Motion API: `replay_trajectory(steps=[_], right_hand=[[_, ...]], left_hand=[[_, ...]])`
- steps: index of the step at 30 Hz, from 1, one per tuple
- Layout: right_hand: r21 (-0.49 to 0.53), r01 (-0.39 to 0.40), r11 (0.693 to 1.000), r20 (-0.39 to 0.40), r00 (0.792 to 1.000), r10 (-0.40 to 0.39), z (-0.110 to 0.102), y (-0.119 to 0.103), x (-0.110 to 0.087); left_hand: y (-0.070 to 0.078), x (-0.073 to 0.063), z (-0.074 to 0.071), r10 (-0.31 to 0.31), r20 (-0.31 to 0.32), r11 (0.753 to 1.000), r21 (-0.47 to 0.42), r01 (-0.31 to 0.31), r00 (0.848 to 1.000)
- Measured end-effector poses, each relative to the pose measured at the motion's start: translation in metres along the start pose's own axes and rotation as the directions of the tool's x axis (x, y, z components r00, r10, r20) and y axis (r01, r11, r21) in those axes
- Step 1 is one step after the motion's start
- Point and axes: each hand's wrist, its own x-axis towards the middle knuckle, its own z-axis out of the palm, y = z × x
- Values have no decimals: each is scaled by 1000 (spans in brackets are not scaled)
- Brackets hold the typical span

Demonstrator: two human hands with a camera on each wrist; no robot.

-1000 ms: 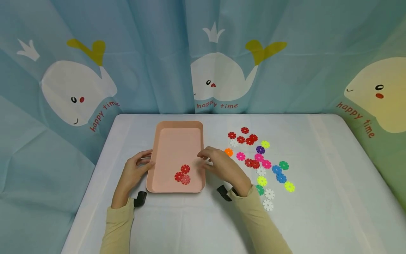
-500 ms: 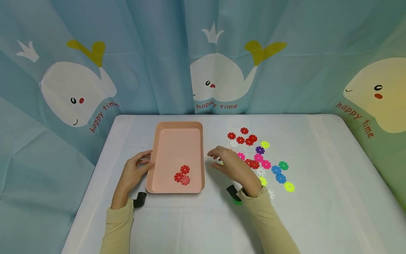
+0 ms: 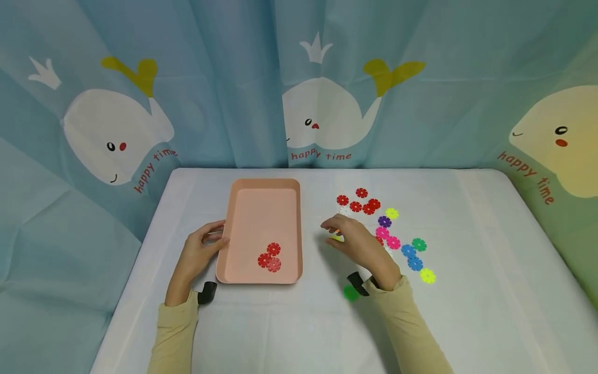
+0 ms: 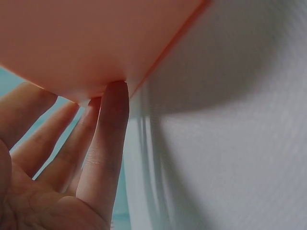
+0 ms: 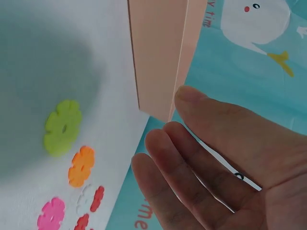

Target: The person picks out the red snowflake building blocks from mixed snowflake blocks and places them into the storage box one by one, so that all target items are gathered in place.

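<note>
A pink rectangular tray lies on the white table, two red notched discs and a lighter pinkish-red disc near its front end. My left hand holds the tray's left side, thumb at the rim and fingertips against the outer wall in the left wrist view. Right of the tray, my right hand hovers over the table with loosely bent fingers and nothing between them. Below it lie a lime disc and an orange disc; the hand and forearm hide some other discs.
Red discs lie at the back, right of the tray. Blue discs, a green disc and a yellow disc are farther right. A printed blue curtain stands behind the table.
My right hand has moved right from the tray's edge, covering more of the scattered discs. The left hand, the tray and the discs in it stay in place.
</note>
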Motion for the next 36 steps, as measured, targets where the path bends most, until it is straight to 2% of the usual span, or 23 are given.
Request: replay_trajectory(steps=[8, 22, 36], right_hand=[[-12, -41, 999, -1, 999, 41, -2, 9, -3], [-7, -20, 1000, -35, 999, 19, -7, 29, -13], [-57, -67, 996, -40, 997, 65, -7, 46, -19]], left_hand=[[0, -1, 0, 2, -3, 1000, -13, -2, 1000], [-1, 0, 0, 9, -5, 1000, -15, -9, 1000], [0, 0, 1, -8, -6, 1000, -21, 8, 1000]])
